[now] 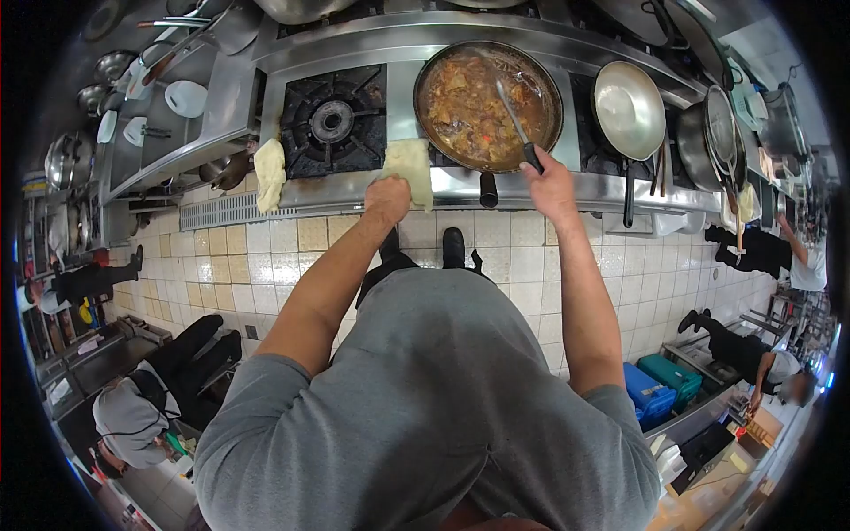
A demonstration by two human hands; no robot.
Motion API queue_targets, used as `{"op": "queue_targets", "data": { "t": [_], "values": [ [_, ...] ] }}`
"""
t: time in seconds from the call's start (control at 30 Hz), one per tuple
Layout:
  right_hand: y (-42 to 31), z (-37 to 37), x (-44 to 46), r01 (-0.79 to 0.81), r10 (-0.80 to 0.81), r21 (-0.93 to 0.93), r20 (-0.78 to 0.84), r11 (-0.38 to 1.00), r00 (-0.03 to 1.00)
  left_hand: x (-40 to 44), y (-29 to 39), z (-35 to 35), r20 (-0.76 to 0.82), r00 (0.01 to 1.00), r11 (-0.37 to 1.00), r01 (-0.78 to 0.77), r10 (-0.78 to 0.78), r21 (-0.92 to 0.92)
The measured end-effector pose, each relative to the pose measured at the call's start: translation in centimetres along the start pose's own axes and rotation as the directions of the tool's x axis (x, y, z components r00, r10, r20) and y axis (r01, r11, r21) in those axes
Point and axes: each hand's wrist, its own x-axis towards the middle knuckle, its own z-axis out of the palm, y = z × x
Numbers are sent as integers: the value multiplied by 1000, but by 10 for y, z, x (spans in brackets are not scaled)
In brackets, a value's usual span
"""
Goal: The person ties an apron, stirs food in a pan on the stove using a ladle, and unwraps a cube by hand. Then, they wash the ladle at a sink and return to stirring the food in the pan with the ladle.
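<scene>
A wide dark pan (420,119) full of brown, chunky stew (469,106) sits on the stove (403,97) in front of me. My right hand (551,184) is closed around the black handle of a long metal stirring utensil (512,113), whose far end rests in the stew; its exact kind is hard to tell. The pan's black handle (488,190) points toward me, between my two hands. At the stove's front edge, left of the pan, my left hand (388,196) is closed on a pale yellow cloth (410,164).
Left of the cloth is a bare burner (332,121), with a second cloth (269,175) beside it. A light metal frying pan (629,111) stands to the right, handle toward me. Several co-workers are around, one person (133,416) behind left. Blue and green bins (651,394) stand behind right.
</scene>
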Motion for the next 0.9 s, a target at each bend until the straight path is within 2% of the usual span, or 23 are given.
{"op": "queue_targets", "data": {
  "t": [0.07, 0.17, 0.27, 0.37, 0.47, 0.67, 0.7, 0.8, 0.9],
  "values": [
    [-6, 1, -6, 54, -53, -84, 8, 995, 999, 0, 2, -2, 8, 1000, 1000, 22, -22, 3],
    [-34, -14, -19, -23, 44, -256, 79, 967, 996, -1, 2, -4, 16, 1000, 1000, 17, -17, -5],
    [-36, -28, -36, 66, -56, -388, 39, 919, 998, 1, 1, 0, 7, 1000, 1000, 11, -11, 24],
    [-32, -48, -52, 101, -80, -455, 66, 885, 995, 3, -3, 7, 4, 1000, 1000, -6, 6, 28],
    [-18, -66, -70, 151, -146, -489, 48, 859, 988, 4, -4, 9, -11, 1000, 1000, -3, 3, 20],
    [-11, -118, -97, 98, -133, -574, -19, 813, 991, 3, -3, 7, -21, 1000, 1000, 1, -1, 11],
    [-12, -128, -99, 58, -80, -609, -9, 791, 997, 5, -5, 13, -22, 1000, 1000, -8, 8, 8],
    [-18, -153, -105, 27, -81, -603, -62, 797, 995, 7, -7, 16, -15, 1000, 1000, -9, 9, 1],
    [-17, -178, -108, -35, 2, -521, -64, 853, 998, 6, -4, 12, 5, 1000, 1000, 14, -14, 1]
  ]
}}
